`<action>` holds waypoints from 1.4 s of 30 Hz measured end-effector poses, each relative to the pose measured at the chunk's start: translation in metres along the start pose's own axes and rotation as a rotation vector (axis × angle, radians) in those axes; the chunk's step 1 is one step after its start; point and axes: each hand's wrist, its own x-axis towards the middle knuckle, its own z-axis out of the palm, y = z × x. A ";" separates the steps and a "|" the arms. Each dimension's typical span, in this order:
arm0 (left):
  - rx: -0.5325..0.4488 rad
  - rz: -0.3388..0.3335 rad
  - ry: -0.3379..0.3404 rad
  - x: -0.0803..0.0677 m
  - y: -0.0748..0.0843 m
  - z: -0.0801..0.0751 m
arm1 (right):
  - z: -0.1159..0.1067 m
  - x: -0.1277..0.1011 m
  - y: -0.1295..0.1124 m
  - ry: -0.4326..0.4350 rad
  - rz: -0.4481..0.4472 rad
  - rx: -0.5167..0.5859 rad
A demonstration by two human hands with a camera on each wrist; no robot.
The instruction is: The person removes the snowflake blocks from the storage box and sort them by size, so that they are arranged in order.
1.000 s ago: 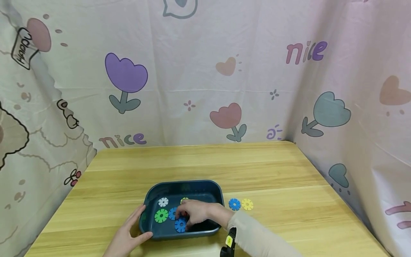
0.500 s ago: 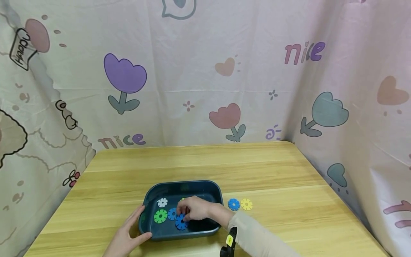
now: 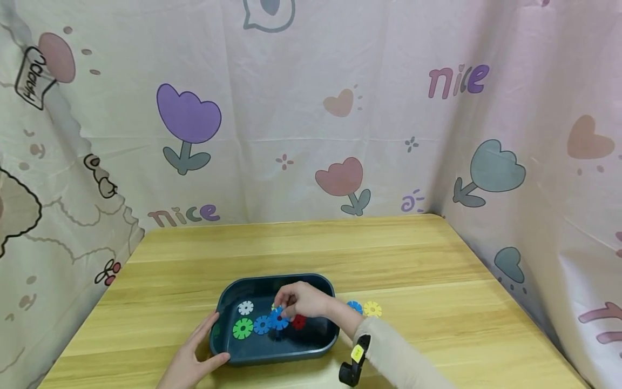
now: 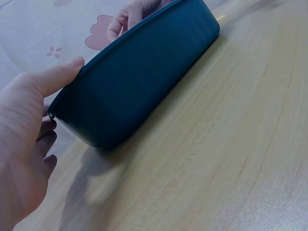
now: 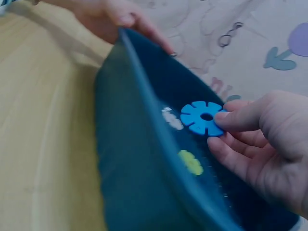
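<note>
A dark teal tray (image 3: 272,357) stands on the table, its left corner held by my left hand (image 3: 191,356) with the thumb at the near rim and fingers round the left side. Over the tray, my right hand (image 3: 306,300) pinches a blue snowflake disc (image 5: 195,115) between thumb and fingers, raised above the tray floor. Inside lie a white disc (image 3: 245,308), a green disc (image 3: 243,328), another blue disc (image 3: 262,324) and a red disc (image 3: 299,322) partly under the right hand. A yellow-green disc (image 5: 191,162) shows in the right wrist view, mostly hidden in the head view.
Right of the tray, a blue disc (image 3: 355,306) and a yellow disc (image 3: 372,309) lie on the wooden table (image 3: 437,335), the blue one partly covered by the right wrist. A patterned curtain (image 3: 272,108) hangs behind the table and along both sides.
My right hand has lifted the blue disc from the tray floor and moved it up and slightly away from me, uncovering the red disc. My left hand has stayed at the tray's corner.
</note>
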 end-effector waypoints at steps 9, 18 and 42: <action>0.025 0.014 0.001 0.002 0.000 0.000 | -0.033 -0.017 -0.002 0.116 0.010 0.168; 0.014 0.005 0.001 0.001 0.000 -0.001 | -0.071 -0.051 0.012 0.252 0.022 0.277; -0.027 -0.039 0.010 -0.001 0.002 0.001 | -0.111 -0.156 0.086 0.531 0.195 0.353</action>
